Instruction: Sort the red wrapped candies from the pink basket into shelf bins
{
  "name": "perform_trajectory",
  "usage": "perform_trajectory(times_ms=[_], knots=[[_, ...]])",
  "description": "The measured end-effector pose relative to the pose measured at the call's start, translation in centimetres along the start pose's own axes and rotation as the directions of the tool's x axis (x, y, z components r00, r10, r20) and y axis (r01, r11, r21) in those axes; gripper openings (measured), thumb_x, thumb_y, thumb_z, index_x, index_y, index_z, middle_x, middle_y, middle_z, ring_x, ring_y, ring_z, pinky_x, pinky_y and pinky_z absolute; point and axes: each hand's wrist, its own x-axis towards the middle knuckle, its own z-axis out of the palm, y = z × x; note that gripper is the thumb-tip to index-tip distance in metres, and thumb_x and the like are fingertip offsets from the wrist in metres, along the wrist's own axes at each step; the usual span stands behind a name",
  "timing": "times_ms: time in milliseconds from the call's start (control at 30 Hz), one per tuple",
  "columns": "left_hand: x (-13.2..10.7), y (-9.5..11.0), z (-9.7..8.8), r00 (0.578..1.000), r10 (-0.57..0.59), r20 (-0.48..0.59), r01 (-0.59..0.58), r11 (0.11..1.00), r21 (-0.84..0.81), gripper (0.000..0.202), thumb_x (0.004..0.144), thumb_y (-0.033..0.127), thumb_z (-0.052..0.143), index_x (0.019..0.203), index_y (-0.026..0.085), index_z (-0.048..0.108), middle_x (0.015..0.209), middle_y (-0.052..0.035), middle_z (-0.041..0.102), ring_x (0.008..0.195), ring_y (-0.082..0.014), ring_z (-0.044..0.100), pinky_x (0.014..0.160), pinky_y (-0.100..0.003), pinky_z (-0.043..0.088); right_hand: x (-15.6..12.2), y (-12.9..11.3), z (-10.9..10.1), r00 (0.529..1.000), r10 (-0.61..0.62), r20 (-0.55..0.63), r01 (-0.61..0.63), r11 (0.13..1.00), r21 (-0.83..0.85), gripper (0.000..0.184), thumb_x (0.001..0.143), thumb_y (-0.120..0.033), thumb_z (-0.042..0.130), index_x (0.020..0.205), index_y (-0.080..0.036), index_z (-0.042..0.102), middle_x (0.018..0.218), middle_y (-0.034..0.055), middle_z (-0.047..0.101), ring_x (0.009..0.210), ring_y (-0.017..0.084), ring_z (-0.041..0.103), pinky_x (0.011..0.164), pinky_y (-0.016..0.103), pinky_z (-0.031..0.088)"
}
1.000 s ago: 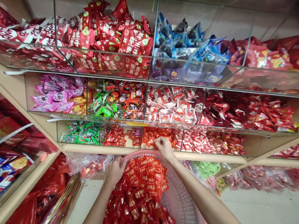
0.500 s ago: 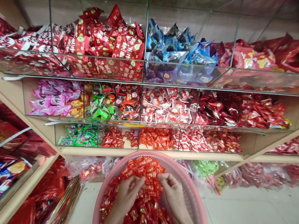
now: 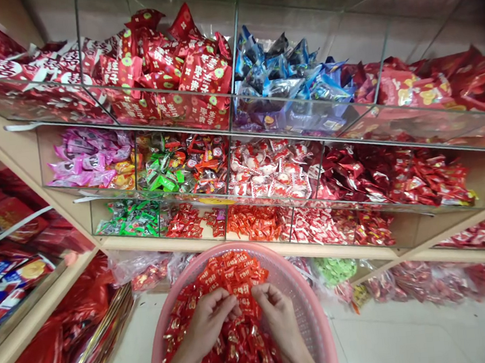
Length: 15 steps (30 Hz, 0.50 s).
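A pink mesh basket (image 3: 308, 307) sits low in the middle, heaped with small red wrapped candies (image 3: 230, 275). Both hands rest on the heap. My left hand (image 3: 208, 324) has its fingers curled and pinched on candies near the top of the pile. My right hand (image 3: 276, 316) is beside it, fingertips also pinched on red candies. The two hands nearly touch at the fingertips. Just beyond the basket is a low glass bin of the same orange-red candies (image 3: 258, 223).
Glass-fronted shelf bins (image 3: 229, 136) rise in tiers ahead, holding purple, green, white, blue and red sweets. A wooden shelf edge (image 3: 154, 244) runs just past the basket. Red packs fill the left shelves (image 3: 4, 270). Bagged candy lies on the white tiled floor (image 3: 415, 336).
One second ago my right hand reached into the low orange-red candy bin and my left held the basket rim. Both hands have since come back onto the heap and now pinch candies.
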Motion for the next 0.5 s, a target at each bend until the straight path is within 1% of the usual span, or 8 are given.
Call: perform_trajectory(times_ms=[133,200,267,300,367,400,433,500], knots=[[-0.3,0.0,-1.1,0.996,0.051,0.067,-0.058,0.991,0.117,0.032,0.081,0.044,0.047,0.07,0.017,0.06,0.071,-0.0017,0.065,0.07,-0.0133,0.059,0.067,-0.023,0.044,0.1,-0.5,-0.3,0.998,0.031,0.063,-0.031,1.0,-0.002,0.029,0.07,-0.044,0.064,0.066,-0.016,0.061,0.064,0.0001,0.056,0.062,0.012,0.047,0.061,0.023,0.039],[-0.5,0.1,-1.5,0.994,0.088,0.061,-0.099,0.972,0.212,0.032,0.082,0.042,0.046,0.068,0.018,0.06,0.069,-0.0013,0.065,0.068,-0.0128,0.058,0.065,-0.022,0.044,0.0,-0.8,-0.3,0.996,0.034,0.088,-0.033,0.999,-0.008,0.028,0.069,-0.044,0.065,0.065,-0.016,0.061,0.062,-0.0006,0.055,0.06,0.012,0.046,0.059,0.023,0.038],[-0.6,0.3,-1.8,0.985,0.169,0.022,-0.166,0.922,0.35,0.032,0.083,0.041,0.045,0.067,0.019,0.061,0.067,-0.0005,0.063,0.065,-0.0119,0.056,0.063,-0.021,0.043,0.0,-1.2,-0.3,0.994,0.016,0.104,-0.015,1.0,-0.012,0.028,0.069,-0.044,0.066,0.066,-0.017,0.061,0.062,-0.001,0.055,0.06,0.011,0.045,0.059,0.023,0.038],[-0.7,0.3,-1.9,0.974,0.226,0.015,-0.21,0.875,0.437,0.032,0.084,0.039,0.044,0.066,0.02,0.061,0.066,-0.0004,0.063,0.064,-0.0118,0.055,0.063,-0.022,0.043,0.0,-1.4,-0.3,0.994,0.011,0.109,-0.011,1.0,-0.003,0.029,0.07,-0.045,0.065,0.067,-0.017,0.061,0.063,-0.001,0.055,0.06,0.011,0.046,0.058,0.022,0.038],[-0.7,0.2,-2.1,0.93,0.363,0.055,-0.321,0.731,0.602,0.031,0.086,0.035,0.042,0.07,0.021,0.064,0.07,-0.0013,0.063,0.067,-0.0126,0.056,0.066,-0.024,0.045,-0.2,-1.8,-0.4,0.991,0.05,0.128,-0.056,0.998,0.043,0.03,0.072,-0.049,0.062,0.072,-0.018,0.062,0.066,-0.0002,0.057,0.06,0.012,0.048,0.056,0.023,0.039],[-0.7,0.1,-2.2,0.897,0.43,0.101,-0.384,0.647,0.659,0.029,0.087,0.031,0.041,0.076,0.021,0.066,0.075,-0.0023,0.065,0.072,-0.0133,0.057,0.069,-0.026,0.046,-0.3,-2.1,-0.4,0.983,0.102,0.154,-0.115,0.991,0.074,0.033,0.074,-0.052,0.059,0.077,-0.019,0.063,0.066,0.0006,0.058,0.06,0.013,0.049,0.055,0.023,0.039],[-0.7,0.0,-2.2,0.857,0.493,0.149,-0.445,0.564,0.696,0.028,0.087,0.028,0.041,0.083,0.022,0.067,0.081,-0.0032,0.067,0.076,-0.014,0.059,0.072,-0.027,0.047,-0.4,-2.3,-0.5,0.966,0.17,0.194,-0.193,0.976,0.103,0.037,0.076,-0.055,0.054,0.081,-0.019,0.064,0.066,0.0016,0.058,0.059,0.013,0.051,0.053,0.024,0.04],[-0.6,-0.5,-2.3,0.773,0.595,0.223,-0.537,0.425,0.729,0.028,0.087,0.023,0.041,0.097,0.022,0.066,0.091,-0.0042,0.068,0.082,-0.0143,0.061,0.075,-0.028,0.049,-0.6,-2.6,-0.6,0.911,0.291,0.293,-0.342,0.929,0.138,0.042,0.077,-0.057,0.051,0.089,-0.019,0.064,0.066,0.0032,0.06,0.057,0.014,0.054,0.051,0.025,0.041]])
